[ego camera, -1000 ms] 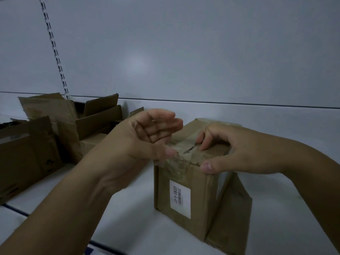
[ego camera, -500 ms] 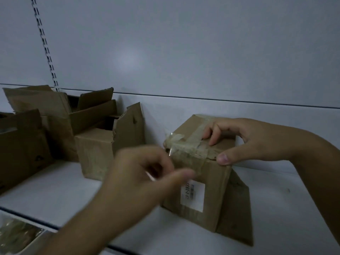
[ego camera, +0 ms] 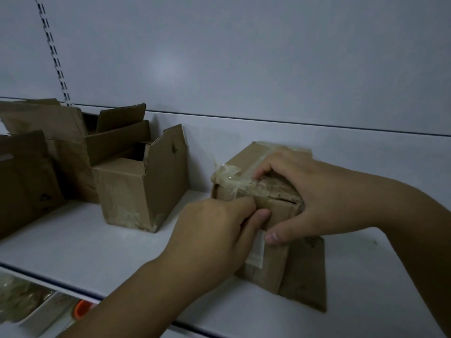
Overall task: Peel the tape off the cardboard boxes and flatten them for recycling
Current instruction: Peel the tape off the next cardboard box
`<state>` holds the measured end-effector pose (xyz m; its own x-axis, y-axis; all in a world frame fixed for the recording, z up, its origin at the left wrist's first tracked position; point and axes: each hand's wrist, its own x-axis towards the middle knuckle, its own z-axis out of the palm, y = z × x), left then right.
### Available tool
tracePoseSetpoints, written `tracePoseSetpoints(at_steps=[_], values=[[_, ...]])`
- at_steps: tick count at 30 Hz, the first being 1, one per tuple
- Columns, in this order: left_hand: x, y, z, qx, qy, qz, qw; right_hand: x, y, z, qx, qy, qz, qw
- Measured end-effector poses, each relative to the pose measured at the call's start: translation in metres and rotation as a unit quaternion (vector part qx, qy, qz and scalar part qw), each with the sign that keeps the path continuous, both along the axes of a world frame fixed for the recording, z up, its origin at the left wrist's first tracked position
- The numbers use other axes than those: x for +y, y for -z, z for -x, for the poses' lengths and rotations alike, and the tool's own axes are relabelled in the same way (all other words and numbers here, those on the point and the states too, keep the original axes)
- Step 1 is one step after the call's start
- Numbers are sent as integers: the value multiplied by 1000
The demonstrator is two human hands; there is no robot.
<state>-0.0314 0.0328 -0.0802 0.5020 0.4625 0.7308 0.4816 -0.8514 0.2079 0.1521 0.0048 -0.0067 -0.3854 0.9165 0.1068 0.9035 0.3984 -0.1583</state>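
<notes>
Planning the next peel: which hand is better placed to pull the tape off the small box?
Left, likely. The left hand pinches at the clear tape on the front top edge of the small brown cardboard box; the right hand grips the box's top, steadying it.

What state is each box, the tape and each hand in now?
Taped box: upright, top closed.
Tape: crumpled, partly lifted, not off.
Small box: top open, unflattened.
Rear boxes: open, unflattened.
Left hand: pinches tape at front edge.
Right hand: grips taped box's top.
</notes>
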Motion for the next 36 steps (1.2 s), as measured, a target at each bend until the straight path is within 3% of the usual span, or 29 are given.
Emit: tracePoseSetpoints(at_steps=[9, 16, 18, 21, 22, 24, 26, 30, 36], values=[[23, -26, 15, 118, 135, 58, 982, -1, 0, 2, -24, 0, 2, 1000], [28, -69, 19, 207, 185, 234, 932, -1, 2, 2, -12, -4, 30, 999], [22, -86, 28, 163, 207, 286, 921, 0, 1, -1, -6, -1, 38, 999], [17, -89, 43, -36, 141, 271, 952, 1, -2, -4, -3, 8, 40, 999], [13, -84, 47, -55, 122, 273, 953, 1, -2, -4, -5, 12, 40, 999], [1, -69, 45, 58, 85, 221, 970, 1, -3, -3, -10, 13, 37, 999], [-7, -47, 38, 158, 0, 110, 981, -1, -3, -1, -16, 11, 30, 999], [-1, -17, 20, 144, -76, 24, 986, -6, -4, 3, -17, 17, 14, 1000], [8, -35, 21, 201, -36, -64, 977, -8, -4, 8, -12, 40, 36, 998]])
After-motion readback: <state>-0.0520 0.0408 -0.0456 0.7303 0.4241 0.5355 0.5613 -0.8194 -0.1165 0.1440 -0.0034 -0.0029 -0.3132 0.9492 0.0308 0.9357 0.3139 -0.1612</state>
